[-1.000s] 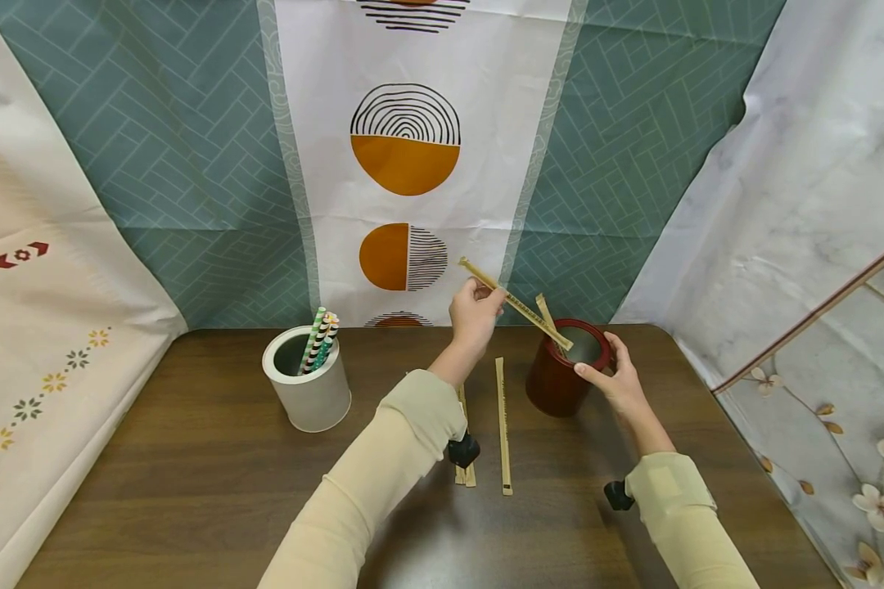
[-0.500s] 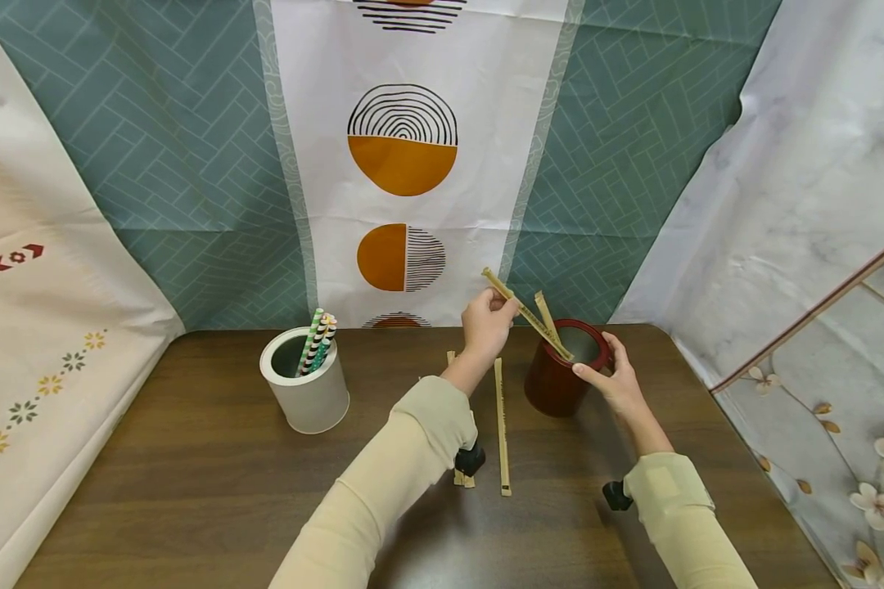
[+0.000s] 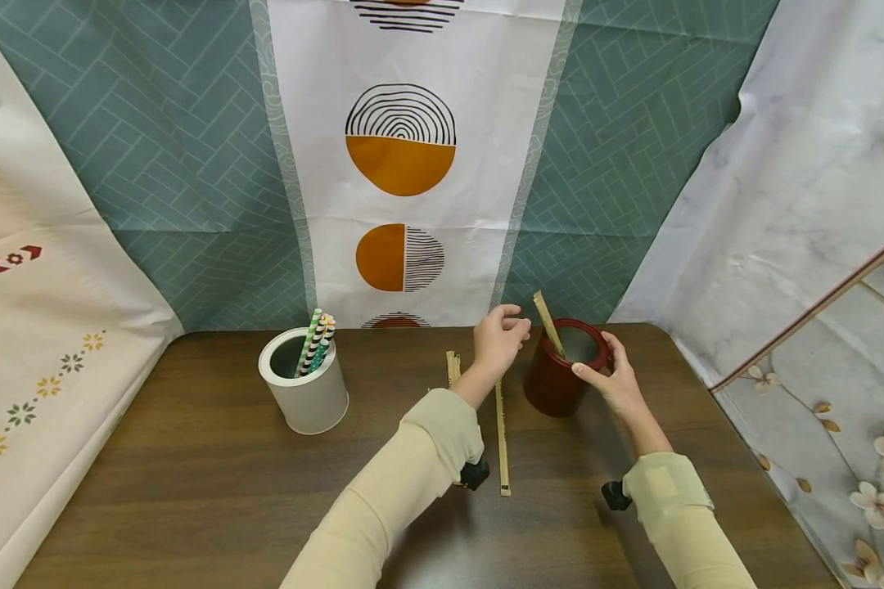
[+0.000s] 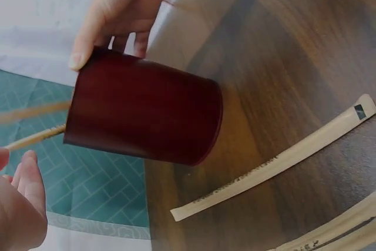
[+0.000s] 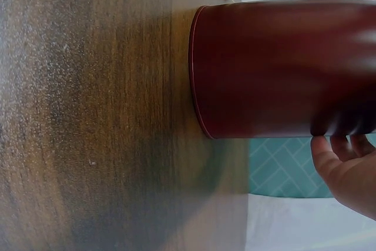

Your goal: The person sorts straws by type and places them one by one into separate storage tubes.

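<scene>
A dark red cylindrical canister [image 3: 555,383] stands on the table, and my right hand [image 3: 619,383] grips its rim from the right, thumb in front. Slim brown-paper-wrapped sticks [image 3: 547,321] lean out of the canister's left side; two show in the left wrist view, one blurred. My left hand [image 3: 498,343] hovers just left of the canister, fingers loosely bent, with nothing held. Below it, one wrapped stick [image 3: 502,446] lies on the table, and more wrapped sticks [image 3: 453,366] lie to its left, partly hidden by my left arm. The printed wording is unreadable.
A white canister [image 3: 315,406] holding several striped paper straws [image 3: 317,348] stands at the back left of the brown wooden table [image 3: 191,474]. Patterned cloths hang behind and along both sides. A black wrist camera [image 3: 475,474] sits under my left wrist.
My left hand has moved right and slightly down, put its wrapped stick into the red canister and let go. The right hand has stayed on the canister.
</scene>
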`<move>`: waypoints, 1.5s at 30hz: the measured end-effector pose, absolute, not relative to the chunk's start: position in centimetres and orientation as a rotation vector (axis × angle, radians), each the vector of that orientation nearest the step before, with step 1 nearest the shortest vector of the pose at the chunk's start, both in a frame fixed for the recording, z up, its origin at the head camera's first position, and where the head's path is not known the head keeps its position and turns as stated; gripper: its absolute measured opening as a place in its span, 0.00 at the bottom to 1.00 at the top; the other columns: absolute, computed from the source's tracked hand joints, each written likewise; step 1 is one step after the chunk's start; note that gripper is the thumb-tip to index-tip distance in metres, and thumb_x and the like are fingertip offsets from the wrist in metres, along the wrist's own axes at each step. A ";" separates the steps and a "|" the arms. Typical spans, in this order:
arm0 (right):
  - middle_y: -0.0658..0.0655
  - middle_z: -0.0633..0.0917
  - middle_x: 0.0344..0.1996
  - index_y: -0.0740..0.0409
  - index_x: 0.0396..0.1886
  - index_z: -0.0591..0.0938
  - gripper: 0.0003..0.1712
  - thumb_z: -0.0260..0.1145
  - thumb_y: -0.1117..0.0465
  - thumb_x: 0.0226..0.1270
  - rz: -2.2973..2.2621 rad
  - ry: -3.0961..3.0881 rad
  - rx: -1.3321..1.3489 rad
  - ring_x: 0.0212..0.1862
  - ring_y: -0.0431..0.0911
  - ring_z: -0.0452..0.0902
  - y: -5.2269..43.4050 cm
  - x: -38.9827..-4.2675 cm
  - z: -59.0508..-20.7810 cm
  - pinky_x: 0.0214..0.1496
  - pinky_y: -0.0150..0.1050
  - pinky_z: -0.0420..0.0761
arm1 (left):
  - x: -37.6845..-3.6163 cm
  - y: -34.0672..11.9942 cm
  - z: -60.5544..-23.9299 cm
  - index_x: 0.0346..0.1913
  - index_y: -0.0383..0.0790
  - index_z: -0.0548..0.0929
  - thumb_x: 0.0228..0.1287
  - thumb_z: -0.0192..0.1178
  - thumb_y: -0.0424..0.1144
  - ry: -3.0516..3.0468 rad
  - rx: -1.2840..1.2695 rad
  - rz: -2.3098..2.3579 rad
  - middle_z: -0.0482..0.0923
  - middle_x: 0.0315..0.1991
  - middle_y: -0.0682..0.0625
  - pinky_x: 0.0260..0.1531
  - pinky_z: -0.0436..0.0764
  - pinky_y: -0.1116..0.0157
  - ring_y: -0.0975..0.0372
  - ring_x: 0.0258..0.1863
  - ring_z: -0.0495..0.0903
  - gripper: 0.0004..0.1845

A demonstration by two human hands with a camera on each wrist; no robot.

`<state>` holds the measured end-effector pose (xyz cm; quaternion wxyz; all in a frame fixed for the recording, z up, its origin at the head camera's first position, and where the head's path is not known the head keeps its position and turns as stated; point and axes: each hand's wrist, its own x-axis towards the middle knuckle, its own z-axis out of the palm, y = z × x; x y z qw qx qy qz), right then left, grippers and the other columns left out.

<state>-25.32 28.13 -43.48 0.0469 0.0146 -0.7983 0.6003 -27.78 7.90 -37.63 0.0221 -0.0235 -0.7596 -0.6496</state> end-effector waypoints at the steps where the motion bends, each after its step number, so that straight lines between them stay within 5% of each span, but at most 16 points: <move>1: 0.62 0.54 0.66 0.57 0.68 0.46 0.45 0.61 0.66 0.56 1.831 -2.436 0.045 0.62 0.54 0.53 28.2 -25.4 -43.5 0.42 0.16 0.65 | -27.7 7.8 -37.8 0.50 0.41 0.75 0.59 0.56 0.38 -2.356 -0.070 -2.014 0.82 0.38 0.46 0.29 0.78 0.71 0.58 0.33 0.82 0.15; 32: 0.63 0.55 0.65 0.58 0.67 0.47 0.44 0.62 0.62 0.56 1.807 -2.433 0.036 0.62 0.54 0.53 28.1 -25.5 -43.6 0.43 0.16 0.66 | -28.2 3.3 -44.5 0.44 0.39 0.77 0.56 0.59 0.38 -2.455 0.082 -1.828 0.81 0.31 0.45 0.27 0.78 0.68 0.59 0.25 0.81 0.13; 45: 0.64 0.54 0.65 0.60 0.67 0.47 0.44 0.61 0.65 0.56 1.826 -2.436 0.016 0.63 0.55 0.52 27.6 -24.8 -42.5 0.41 0.14 0.64 | -28.4 1.4 -47.9 0.44 0.35 0.78 0.55 0.60 0.37 -2.548 0.099 -1.671 0.80 0.32 0.46 0.28 0.76 0.67 0.58 0.29 0.81 0.14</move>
